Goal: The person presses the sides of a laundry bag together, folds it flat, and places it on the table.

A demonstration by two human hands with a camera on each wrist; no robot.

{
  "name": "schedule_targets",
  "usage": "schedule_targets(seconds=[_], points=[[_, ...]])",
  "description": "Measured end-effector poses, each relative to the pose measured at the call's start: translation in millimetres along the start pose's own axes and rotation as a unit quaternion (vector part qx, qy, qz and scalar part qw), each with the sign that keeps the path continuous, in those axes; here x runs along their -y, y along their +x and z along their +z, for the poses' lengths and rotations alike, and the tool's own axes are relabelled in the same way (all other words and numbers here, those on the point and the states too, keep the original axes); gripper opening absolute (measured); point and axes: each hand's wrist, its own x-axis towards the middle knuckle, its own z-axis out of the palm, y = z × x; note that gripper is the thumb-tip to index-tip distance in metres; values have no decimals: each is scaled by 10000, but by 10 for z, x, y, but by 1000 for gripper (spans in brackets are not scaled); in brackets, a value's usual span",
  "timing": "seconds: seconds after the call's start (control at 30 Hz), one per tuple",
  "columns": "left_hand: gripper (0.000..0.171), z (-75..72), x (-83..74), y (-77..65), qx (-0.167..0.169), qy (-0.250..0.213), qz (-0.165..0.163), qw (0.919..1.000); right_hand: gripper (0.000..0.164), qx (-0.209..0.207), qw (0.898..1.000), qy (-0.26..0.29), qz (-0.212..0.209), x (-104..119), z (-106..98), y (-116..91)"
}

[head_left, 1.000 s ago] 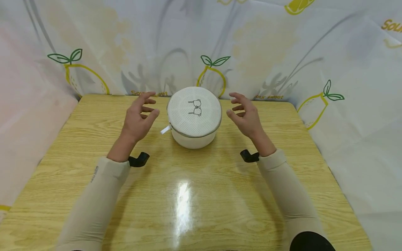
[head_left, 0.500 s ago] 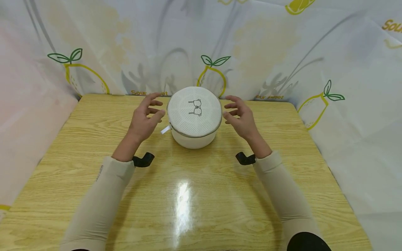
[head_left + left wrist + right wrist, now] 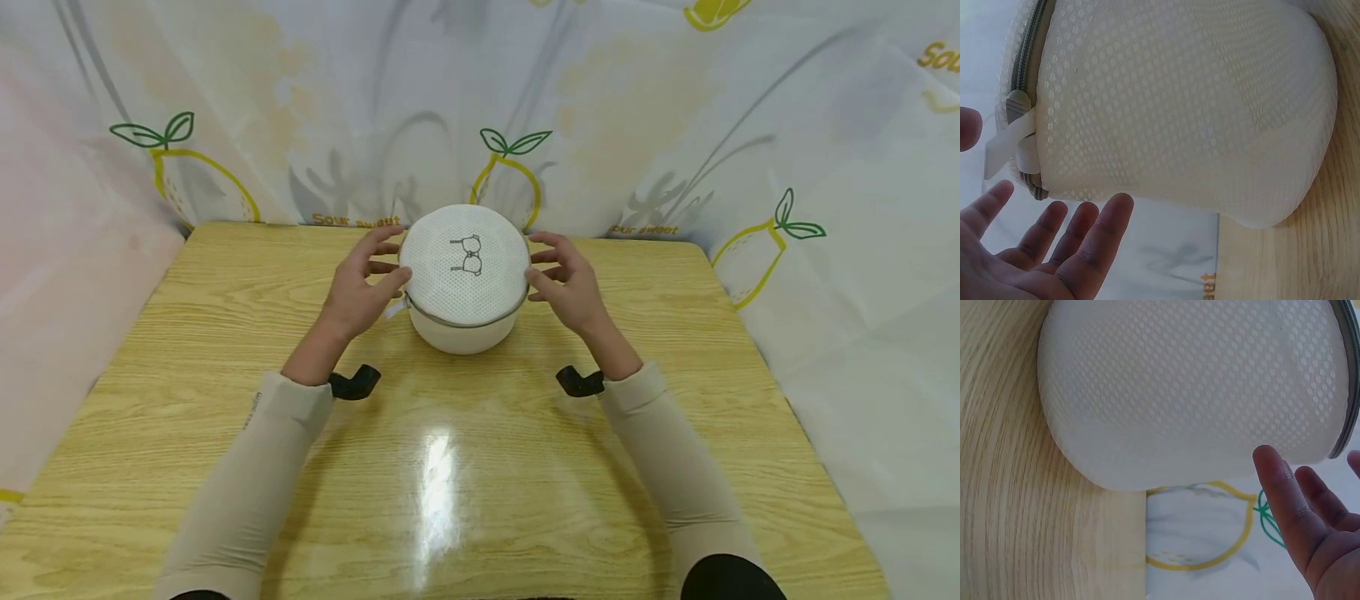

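Observation:
A white, drum-shaped mesh laundry bag (image 3: 463, 300) stands upright on the wooden table, with a bra outline printed on its round top. A grey zipper (image 3: 1030, 44) runs round the upper rim; its pale pull tab (image 3: 1007, 149) hangs on the left side. My left hand (image 3: 360, 292) is at the bag's left, thumb and fingers spread and slightly bent. Mirroring it, my right hand (image 3: 572, 287) is at the right rim. Fingertips of both hands overlap or meet the bag's edge in the head view; whether they touch it I cannot tell.
The glossy wood-grain table (image 3: 495, 467) extends toward me. Behind it hangs a white cloth (image 3: 615, 100) printed with lemons and lettering, which also covers both sides. A black wrist mount (image 3: 356, 383) juts from the left wrist, another black mount (image 3: 579, 382) from the right.
Both hands have moved inward toward the bag, the left one rightward and the right one leftward, until their fingertips reach its rim. The bag has stayed in place.

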Motion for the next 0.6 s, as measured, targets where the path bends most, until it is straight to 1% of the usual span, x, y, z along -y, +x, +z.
schedule_targets(seconds=[0.13, 0.37, 0.6], points=[[54, 27, -13, 9, -11, -56, -70, 10000, 42, -31, 10000, 41, 9, -1, 35, 6], [55, 56, -24, 14, 37, 50, -30, 10000, 41, -42, 9999, 91, 19, -4, 89, 14], [55, 73, -29, 22, 90, -118, -91, 9998, 41, -22, 9993, 374, -67, -46, 115, 39]])
